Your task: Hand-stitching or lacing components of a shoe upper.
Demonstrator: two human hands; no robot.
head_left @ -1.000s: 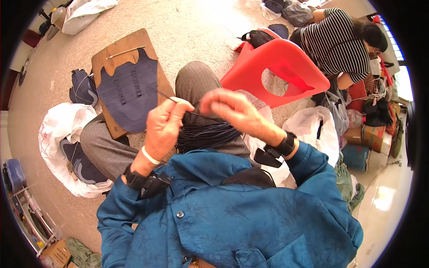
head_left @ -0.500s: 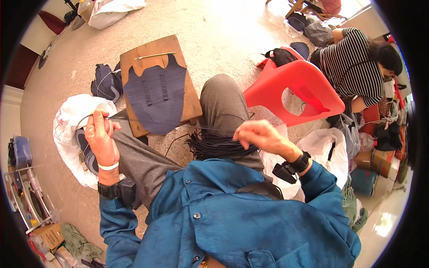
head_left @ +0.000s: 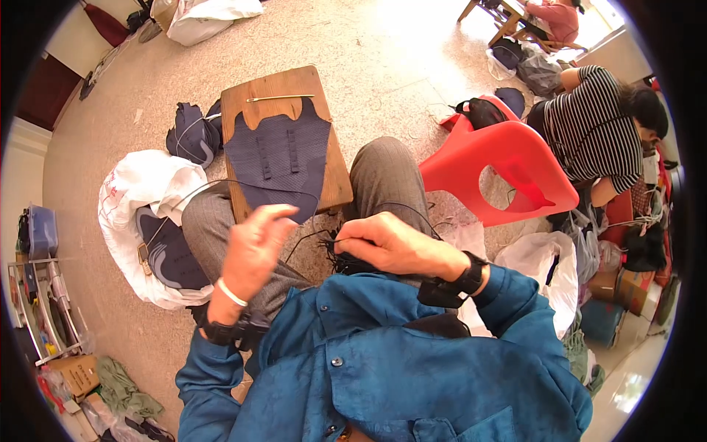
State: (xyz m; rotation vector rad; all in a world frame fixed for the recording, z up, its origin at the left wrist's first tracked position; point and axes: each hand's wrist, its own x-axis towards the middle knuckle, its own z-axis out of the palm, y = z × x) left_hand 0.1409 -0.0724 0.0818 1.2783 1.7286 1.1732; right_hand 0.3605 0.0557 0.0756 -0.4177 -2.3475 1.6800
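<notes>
My right hand [head_left: 387, 244] is closed in a pinch on a thin black cord beside a bundle of black cords [head_left: 345, 262] in my lap. To its left, my left hand [head_left: 256, 254] has its fingers apart, slightly blurred, with nothing visible in it. A loose dark cord [head_left: 221, 180] curves from the left over my knee and across the cut fabric. That navy textured fabric piece [head_left: 274, 151], with two rows of small slits, lies on a low wooden stool [head_left: 335, 173]. At the stool's far end rests a long needle [head_left: 280, 98].
A white bag [head_left: 121, 191] with dark cut pieces lies left of my leg; a tied dark bundle [head_left: 193, 134] sits beyond it. To the right are a red plastic stool [head_left: 471, 158], a white bag [head_left: 541, 258] and a person in a striped top [head_left: 596, 132].
My left hand has moved right and inward, toward my right hand, and its fingers have parted. My right hand has shifted left to the cord bundle. The view has shifted slightly.
</notes>
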